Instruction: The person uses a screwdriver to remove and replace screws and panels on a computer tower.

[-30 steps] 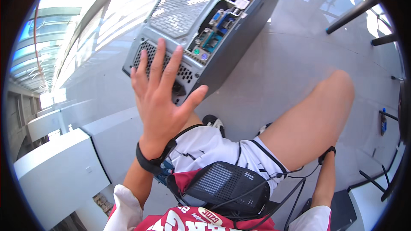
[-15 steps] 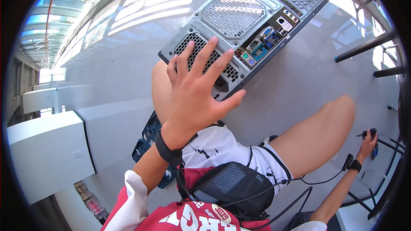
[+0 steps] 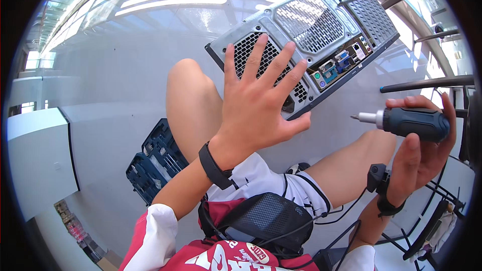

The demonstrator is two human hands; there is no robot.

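Observation:
A grey metal computer case (image 3: 329, 52) rests on the floor ahead of me, its back panel with vents and ports toward me. My left hand (image 3: 253, 98) is spread open over the mesh vent at the case's near left end. Its fingertips overlap the panel; whether they press on it is hard to tell. On the right, my right hand (image 3: 424, 158) grips a short, thick screwdriver (image 3: 414, 123) with a dark handle. The screwdriver's silver shaft points left, toward the case, with its tip apart from it.
An open dark blue tool case (image 3: 159, 158) with bits in its slots lies on the floor left of my legs. A white box-shaped cabinet (image 3: 40, 158) stands at far left. Dark furniture legs (image 3: 427, 84) reach in from the right. A black mesh pouch (image 3: 271, 218) with cables sits at my waist.
My right hand has risen from the lower right, bringing the screwdriver up near the case. My left hand stays spread at the vent. The view has shifted, so the case appears further right.

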